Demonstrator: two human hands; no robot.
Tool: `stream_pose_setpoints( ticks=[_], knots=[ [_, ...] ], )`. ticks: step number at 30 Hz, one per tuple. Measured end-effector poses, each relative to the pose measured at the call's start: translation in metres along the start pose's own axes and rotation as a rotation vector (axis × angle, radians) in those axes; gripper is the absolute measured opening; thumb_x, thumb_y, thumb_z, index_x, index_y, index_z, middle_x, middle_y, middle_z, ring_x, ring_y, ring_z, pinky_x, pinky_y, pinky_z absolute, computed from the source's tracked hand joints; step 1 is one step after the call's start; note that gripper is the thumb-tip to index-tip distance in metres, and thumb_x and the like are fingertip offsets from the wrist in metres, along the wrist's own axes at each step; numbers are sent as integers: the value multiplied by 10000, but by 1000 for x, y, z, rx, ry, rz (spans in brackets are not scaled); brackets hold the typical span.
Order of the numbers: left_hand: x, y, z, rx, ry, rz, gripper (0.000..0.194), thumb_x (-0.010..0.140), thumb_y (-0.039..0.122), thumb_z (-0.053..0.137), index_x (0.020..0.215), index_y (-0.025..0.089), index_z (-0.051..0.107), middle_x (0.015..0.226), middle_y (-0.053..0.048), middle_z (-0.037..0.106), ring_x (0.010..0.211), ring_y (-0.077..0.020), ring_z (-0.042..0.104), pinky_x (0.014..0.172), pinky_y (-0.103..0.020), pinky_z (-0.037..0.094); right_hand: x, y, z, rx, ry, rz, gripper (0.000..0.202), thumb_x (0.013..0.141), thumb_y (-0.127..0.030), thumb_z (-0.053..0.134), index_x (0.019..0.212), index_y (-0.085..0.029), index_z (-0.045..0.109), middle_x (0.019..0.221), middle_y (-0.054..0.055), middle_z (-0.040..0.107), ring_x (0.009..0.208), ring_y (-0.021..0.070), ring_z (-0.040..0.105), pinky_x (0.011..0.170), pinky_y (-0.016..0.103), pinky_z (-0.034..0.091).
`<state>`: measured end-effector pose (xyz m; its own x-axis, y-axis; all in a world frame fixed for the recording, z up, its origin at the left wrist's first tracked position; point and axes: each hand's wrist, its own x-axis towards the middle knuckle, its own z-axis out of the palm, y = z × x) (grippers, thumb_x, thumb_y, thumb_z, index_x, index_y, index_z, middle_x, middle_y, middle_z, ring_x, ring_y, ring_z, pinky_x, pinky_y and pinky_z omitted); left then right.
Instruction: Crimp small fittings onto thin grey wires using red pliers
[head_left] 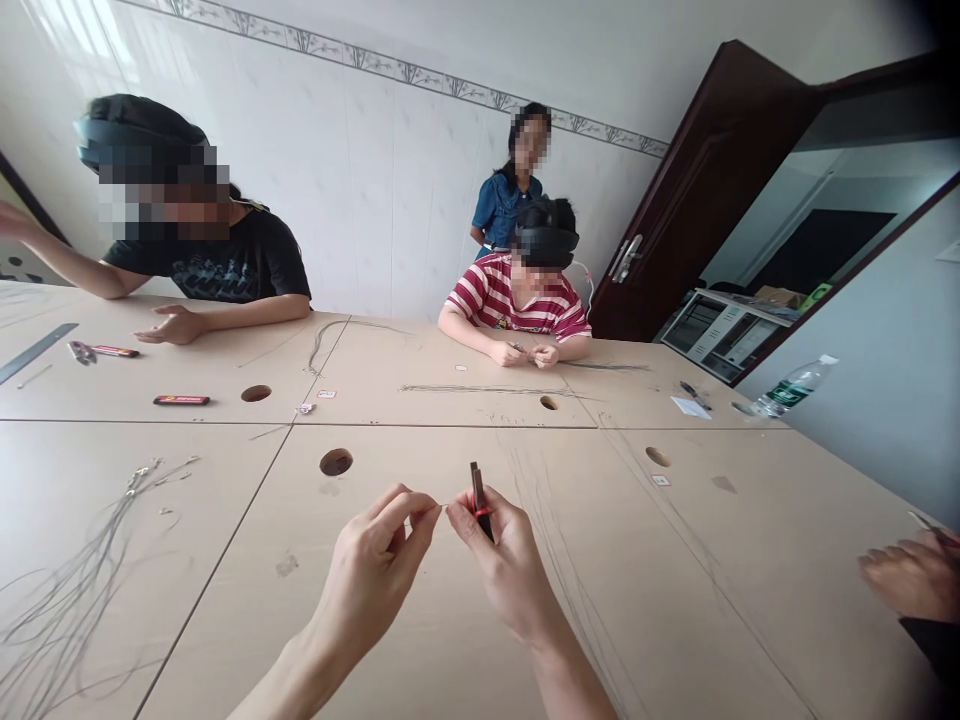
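Observation:
My left hand (386,550) is closed in a pinch between thumb and forefinger, a little above the table. From its fingertips a short bit of thin cord or wire (443,506) spans to my right thumb and forefinger. My right hand (499,555) is closed as well. Held upright in it is a small dark tool (478,488) with two narrow flat prongs and a red part near the fingers; its exact kind does not show clearly. Several thin grey cords (551,530) lie on the table beside and behind my right hand.
A bundle of cords (97,560) with small metal ends lies on the left. Round holes (336,462) pierce the table (247,600). A red-black item (181,400), a ruler (34,352) and a bottle (796,388) lie farther off. Co-workers sit opposite; another person's hand (911,575) is at right.

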<state>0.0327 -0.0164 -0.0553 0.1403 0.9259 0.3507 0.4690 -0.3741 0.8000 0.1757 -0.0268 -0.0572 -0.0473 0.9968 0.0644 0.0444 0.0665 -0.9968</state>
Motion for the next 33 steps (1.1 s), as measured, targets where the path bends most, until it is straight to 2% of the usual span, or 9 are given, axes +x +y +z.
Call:
stream_pose_setpoints(
  ticks=[3, 6, 10, 13, 17, 22, 33],
  knots=[
    [1, -1, -3, -22, -45, -24, 228, 888, 333, 476, 777, 197, 622, 617, 22, 477, 485, -88, 329, 469, -212, 315, 0, 0, -1, -24, -13, -17, 297, 892, -473, 508, 771, -202, 494, 674, -36, 365, 591, 105, 306, 545, 247, 289],
    [2, -1, -5, -90, -82, -134, 237, 880, 353, 464, 842, 197, 638, 545, 41, 428, 462, -92, 342, 443, -210, 310, 0, 0, -2, -48, -16, -25, 290, 897, -469, 501, 779, -205, 483, 673, -39, 358, 592, 105, 305, 544, 244, 293],
    [2, 1, -7, -174, -93, -221, 262, 874, 382, 462, 884, 194, 644, 522, 48, 445, 435, -88, 357, 415, -207, 301, -1, -1, -3, -62, -22, -28, 291, 901, -469, 491, 783, -204, 481, 676, -32, 365, 595, 107, 312, 541, 246, 300],
    [3, 1, -9, -179, -126, -218, 248, 864, 389, 492, 863, 199, 650, 481, 53, 446, 452, -100, 429, 447, -203, 376, 0, -1, -2, -59, -24, -32, 290, 902, -467, 490, 783, -203, 483, 680, -28, 371, 595, 106, 314, 535, 244, 296],
    [4, -2, -12, -187, -153, -215, 215, 863, 363, 501, 867, 212, 653, 602, 18, 597, 591, -132, 593, 560, -225, 477, 0, -1, -2, -64, -30, -33, 297, 902, -473, 486, 777, -203, 484, 673, -30, 356, 591, 108, 309, 526, 243, 289],
    [3, -2, -13, -138, -196, -218, 204, 871, 362, 505, 871, 221, 652, 560, 29, 571, 584, -133, 591, 522, -214, 446, -1, -2, -3, -52, -41, -26, 293, 906, -466, 487, 781, -202, 495, 672, -34, 360, 606, 109, 317, 555, 244, 299],
    [2, 2, -9, -172, -208, -166, 216, 895, 318, 471, 809, 217, 641, 696, 8, 649, 679, -142, 615, 638, -244, 484, -2, -1, 0, 5, -58, -23, 295, 908, -463, 487, 770, -203, 483, 715, -15, 415, 689, 126, 404, 656, 252, 373]
  ],
)
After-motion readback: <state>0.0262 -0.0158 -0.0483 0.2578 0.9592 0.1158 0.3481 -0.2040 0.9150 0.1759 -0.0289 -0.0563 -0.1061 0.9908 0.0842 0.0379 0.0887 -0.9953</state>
